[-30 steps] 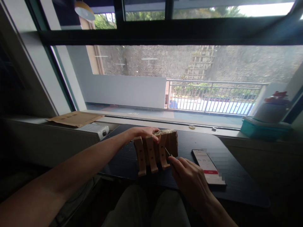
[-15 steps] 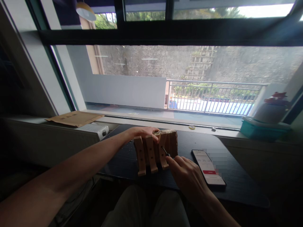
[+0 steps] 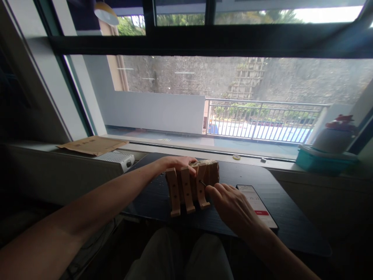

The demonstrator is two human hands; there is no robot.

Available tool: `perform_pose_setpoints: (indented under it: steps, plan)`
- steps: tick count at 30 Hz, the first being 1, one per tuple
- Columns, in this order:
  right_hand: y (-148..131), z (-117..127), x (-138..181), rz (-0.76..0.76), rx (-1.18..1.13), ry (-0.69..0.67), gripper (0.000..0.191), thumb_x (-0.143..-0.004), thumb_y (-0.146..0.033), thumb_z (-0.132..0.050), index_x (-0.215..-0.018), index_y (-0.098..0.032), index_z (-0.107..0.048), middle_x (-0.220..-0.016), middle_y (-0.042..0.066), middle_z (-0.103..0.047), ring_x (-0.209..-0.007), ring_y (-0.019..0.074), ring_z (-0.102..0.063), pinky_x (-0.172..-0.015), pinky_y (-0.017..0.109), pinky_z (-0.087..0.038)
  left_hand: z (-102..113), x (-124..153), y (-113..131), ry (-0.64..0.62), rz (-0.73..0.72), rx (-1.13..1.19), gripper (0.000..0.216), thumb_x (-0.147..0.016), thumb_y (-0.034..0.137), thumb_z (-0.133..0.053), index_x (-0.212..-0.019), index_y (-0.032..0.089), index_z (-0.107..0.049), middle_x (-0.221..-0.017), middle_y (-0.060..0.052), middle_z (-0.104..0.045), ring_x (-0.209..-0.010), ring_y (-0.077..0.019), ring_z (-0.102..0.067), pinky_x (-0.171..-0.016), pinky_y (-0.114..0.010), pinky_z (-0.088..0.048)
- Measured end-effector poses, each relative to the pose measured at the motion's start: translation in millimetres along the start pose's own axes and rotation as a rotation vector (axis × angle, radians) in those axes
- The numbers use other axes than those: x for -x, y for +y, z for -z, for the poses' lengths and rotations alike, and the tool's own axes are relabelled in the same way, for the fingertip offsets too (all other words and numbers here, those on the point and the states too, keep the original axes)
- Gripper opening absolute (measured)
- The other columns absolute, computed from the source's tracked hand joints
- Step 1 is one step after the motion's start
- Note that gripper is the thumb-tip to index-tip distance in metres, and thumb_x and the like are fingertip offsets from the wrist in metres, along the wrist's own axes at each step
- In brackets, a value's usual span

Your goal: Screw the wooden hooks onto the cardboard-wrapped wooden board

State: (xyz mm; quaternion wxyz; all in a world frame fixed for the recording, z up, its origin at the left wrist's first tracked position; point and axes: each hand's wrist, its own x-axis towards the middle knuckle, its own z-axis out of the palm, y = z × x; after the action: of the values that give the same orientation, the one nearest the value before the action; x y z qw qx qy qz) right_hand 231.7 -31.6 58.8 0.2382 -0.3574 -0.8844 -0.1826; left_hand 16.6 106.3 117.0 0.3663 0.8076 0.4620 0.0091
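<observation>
My left hand (image 3: 178, 161) grips the rack's (image 3: 186, 188) top, fingers curled over its back edge. My right hand (image 3: 233, 205) pinches a thin tool (image 3: 202, 183) shut, its tip against the rightmost peg. The rack stands near the table's (image 3: 294, 227) front edge, and the phone (image 3: 260, 210) lies just right of my right hand.

The one camera sat on the person's head and looked forward and down, very near the left hand (image 3: 178, 161) and right hand (image 3: 233, 204) at the wooden rack (image 3: 188, 188) on the dark table (image 3: 291, 227), with the lap (image 3: 175, 256) at the bottom edge and the big window (image 3: 204, 97) far ahead.
</observation>
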Motion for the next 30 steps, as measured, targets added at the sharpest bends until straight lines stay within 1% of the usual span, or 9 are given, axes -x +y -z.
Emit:
perform_pose_setpoints:
  steps: [6,11,15,17,18,22,24,27,30]
  plan:
    - [12,17,-12,0.093,0.014,-0.125,0.023,-0.078,0.001,-0.048,-0.089,-0.019,-0.051,-0.075,-0.001,-0.052,-0.062,0.0122,-0.042,-0.059,0.026,-0.031,0,-1,0,0.010,0.014,0.005,0.071,-0.060,0.039,-0.068,-0.124,0.019,-0.042,-0.114,-0.006,-0.061,-0.100,-0.0248,-0.060,-0.077,-0.029,-0.050]
    - [18,22,-17,0.161,0.004,-0.151,0.013,-0.085,-0.007,-0.045,-0.083,-0.018,-0.051,-0.072,-0.001,-0.052,-0.058,0.0114,-0.039,-0.057,0.026,-0.029,-1,1,4,0.029,0.026,-0.025,0.069,-0.059,0.040,-0.068,-0.120,0.019,-0.046,-0.109,-0.005,-0.064,-0.101,-0.0253,-0.059,-0.079,-0.029,-0.048]
    - [18,22,-24,0.177,-0.001,-0.141,0.017,-0.087,-0.009,-0.042,-0.077,-0.017,-0.052,-0.068,0.000,-0.055,-0.056,0.0118,-0.041,-0.056,0.027,-0.028,0,3,6,0.040,0.031,-0.057,0.070,-0.058,0.040,-0.068,-0.120,0.018,-0.046,-0.108,-0.006,-0.064,-0.100,-0.0266,-0.059,-0.078,-0.030,-0.049]
    - [17,18,-24,0.113,-0.077,-0.115,0.016,-0.088,-0.012,-0.041,-0.079,-0.017,-0.054,-0.069,0.000,-0.057,-0.057,0.0121,-0.045,-0.055,0.027,-0.029,-1,5,7,0.037,0.023,-0.069,0.070,-0.058,0.041,-0.067,-0.121,0.018,-0.045,-0.109,-0.006,-0.063,-0.098,-0.0262,-0.059,-0.077,-0.030,-0.049]
    - [16,15,-22,0.036,-0.140,-0.086,0.015,-0.089,-0.015,-0.041,-0.081,-0.017,-0.054,-0.070,0.001,-0.059,-0.059,0.0123,-0.048,-0.055,0.026,-0.030,-2,6,8,0.033,0.016,-0.075,0.071,-0.058,0.041,-0.067,-0.122,0.018,-0.044,-0.110,-0.006,-0.062,-0.098,-0.0256,-0.060,-0.076,-0.030,-0.050]
    - [6,-4,-7,-0.449,-0.406,0.128,0.019,-0.091,-0.030,-0.040,-0.084,-0.019,-0.054,-0.064,-0.001,-0.061,-0.054,0.0120,-0.053,-0.051,0.023,-0.034,-9,12,16,0.039,-0.019,-0.118,0.071,-0.058,0.041,-0.067,-0.122,0.019,-0.044,-0.110,-0.005,-0.061,-0.097,-0.0235,-0.059,-0.076,-0.028,-0.049]
    - [-2,-12,4,-0.593,-0.475,0.221,0.023,-0.091,-0.034,-0.040,-0.083,-0.019,-0.054,-0.063,0.000,-0.062,-0.054,0.0128,-0.055,-0.050,0.023,-0.036,-13,15,20,0.063,-0.030,-0.154,0.070,-0.058,0.041,-0.066,-0.121,0.019,-0.045,-0.111,-0.006,-0.060,-0.098,-0.0242,-0.059,-0.077,-0.029,-0.049]
    - [-14,-16,17,-0.584,-0.479,0.218,0.021,-0.091,-0.031,-0.040,-0.091,-0.019,-0.057,-0.070,0.001,-0.065,-0.058,0.0133,-0.059,-0.051,0.023,-0.038,-18,18,25,0.106,-0.039,-0.209,0.068,-0.058,0.042,-0.065,-0.119,0.018,-0.047,-0.111,-0.007,-0.060,-0.098,-0.0259,-0.058,-0.078,-0.031,-0.048]
    - [-19,-13,25,-0.424,-0.303,0.176,0.018,-0.086,-0.022,-0.049,-0.101,-0.020,-0.059,-0.082,0.002,-0.066,-0.069,0.0140,-0.061,-0.056,0.023,-0.039,-20,19,25,0.131,-0.044,-0.242,0.069,-0.057,0.043,-0.065,-0.119,0.018,-0.048,-0.110,-0.007,-0.060,-0.097,-0.0261,-0.057,-0.078,-0.031,-0.047]
